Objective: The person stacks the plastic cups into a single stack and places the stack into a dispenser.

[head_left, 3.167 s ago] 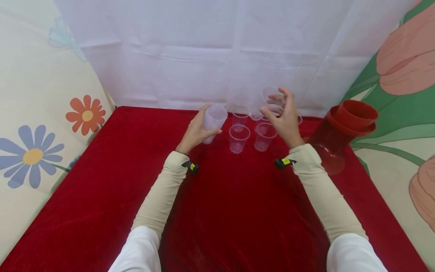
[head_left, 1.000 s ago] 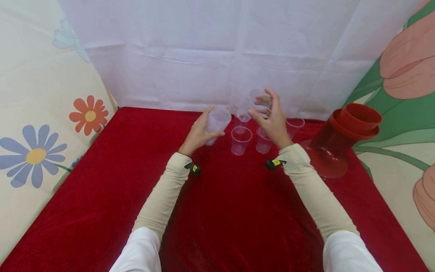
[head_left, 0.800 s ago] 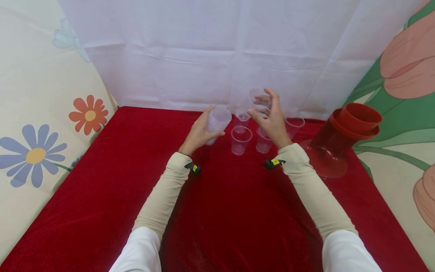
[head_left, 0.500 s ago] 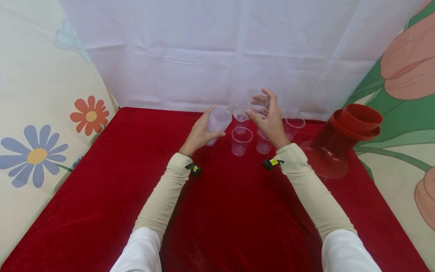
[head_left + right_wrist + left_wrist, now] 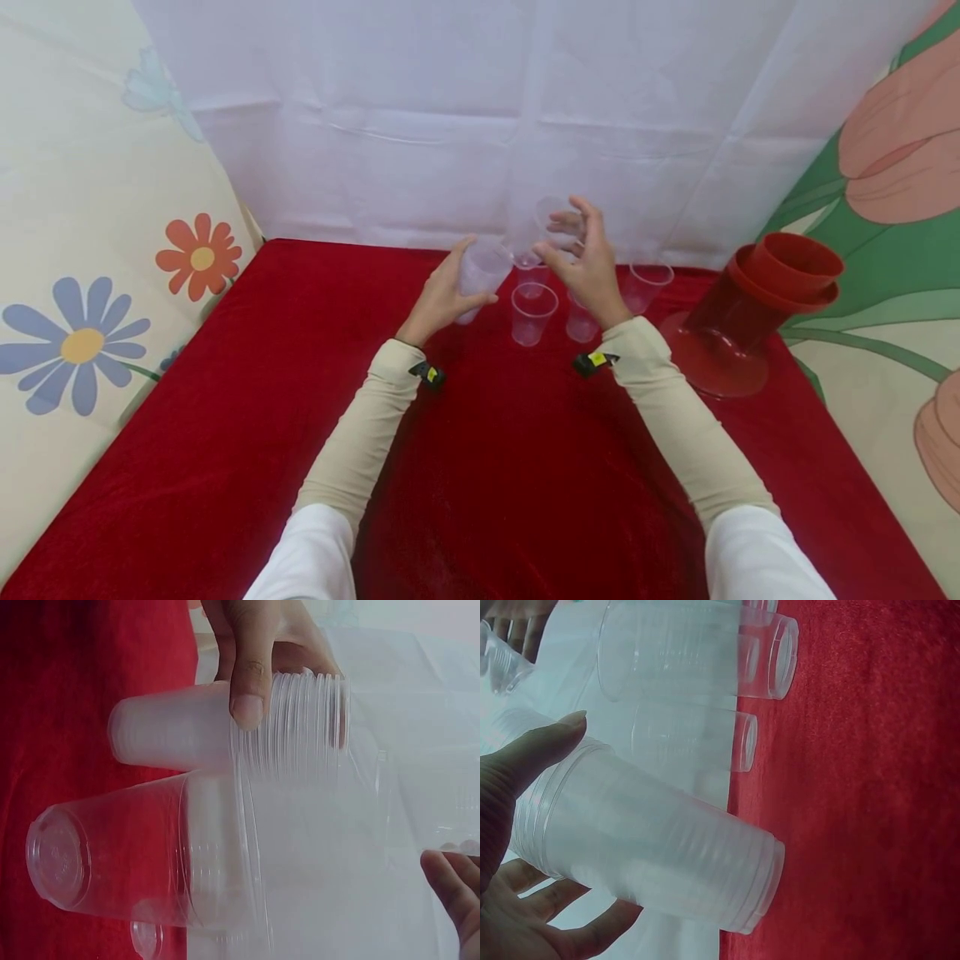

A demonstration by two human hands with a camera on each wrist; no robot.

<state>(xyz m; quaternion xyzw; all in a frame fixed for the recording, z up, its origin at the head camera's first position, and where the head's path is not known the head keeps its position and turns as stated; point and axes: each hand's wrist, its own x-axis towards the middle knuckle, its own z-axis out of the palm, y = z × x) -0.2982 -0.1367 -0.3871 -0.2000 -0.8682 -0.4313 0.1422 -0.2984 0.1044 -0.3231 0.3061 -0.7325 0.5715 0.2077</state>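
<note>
My left hand (image 5: pixel 438 296) grips a tilted stack of nested clear plastic cups (image 5: pixel 480 275); the left wrist view shows my thumb across the rims of the stack (image 5: pixel 660 832). Up in front of the white cloth, my right hand (image 5: pixel 594 271) holds a single clear plastic cup (image 5: pixel 551 218) between thumb and fingers. Below it several clear cups stand upright on the red cloth: a front cup (image 5: pixel 534 317), one partly behind my right wrist (image 5: pixel 581 323), a back cup (image 5: pixel 532 279) under the held one, and a right-hand cup (image 5: pixel 648 283).
A red plastic cylinder (image 5: pixel 731 308) with a wide round base and a collared top stands at the right of the table (image 5: pixel 487 467). White cloth (image 5: pixel 412 125) hangs close behind the cups. Flower-printed cloths flank the table on both sides.
My right hand has moved left with the held cup, from above the right-hand cups to above the back cup. The left hand with its stack has stayed almost still.
</note>
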